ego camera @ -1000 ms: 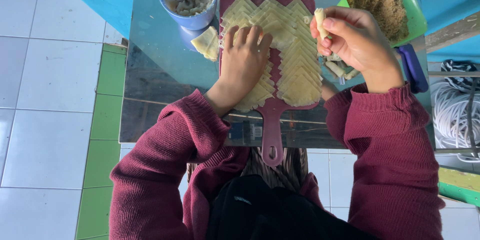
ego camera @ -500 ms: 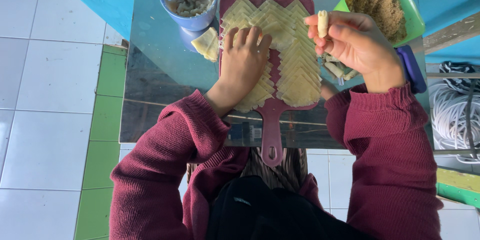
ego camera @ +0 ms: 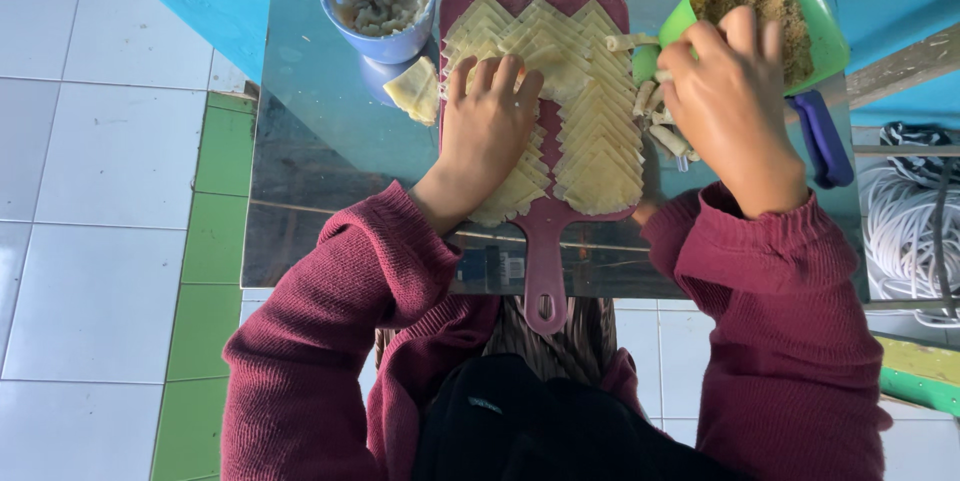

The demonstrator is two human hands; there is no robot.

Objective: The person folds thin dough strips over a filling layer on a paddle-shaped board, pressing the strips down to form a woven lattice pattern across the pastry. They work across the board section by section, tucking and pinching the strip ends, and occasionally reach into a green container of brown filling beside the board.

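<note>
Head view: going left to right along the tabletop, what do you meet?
Blue bowl → loose pale wrapper → left hand on the wrappers → maroon cutting board → right hand → blue handle.

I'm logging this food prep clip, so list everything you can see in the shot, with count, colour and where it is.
cutting board: one, dark red with a handle, centre of the table
wrapper sheets: many, pale yellow, overlapped in rows on the board
loose wrapper sheets: a few, pale yellow, left of the board
blue bowl: one, holds pale filling and a spoon, upper left
green tray: one, holds brown crumbs, upper right
rolled pieces: several, pale, between board and tray
blue handle: one, right of the tray
metal table: one, shiny
white cord: coiled, far right
left hand: flat on the sheets
right hand: over the rolled pieces, at the tray edge
</note>
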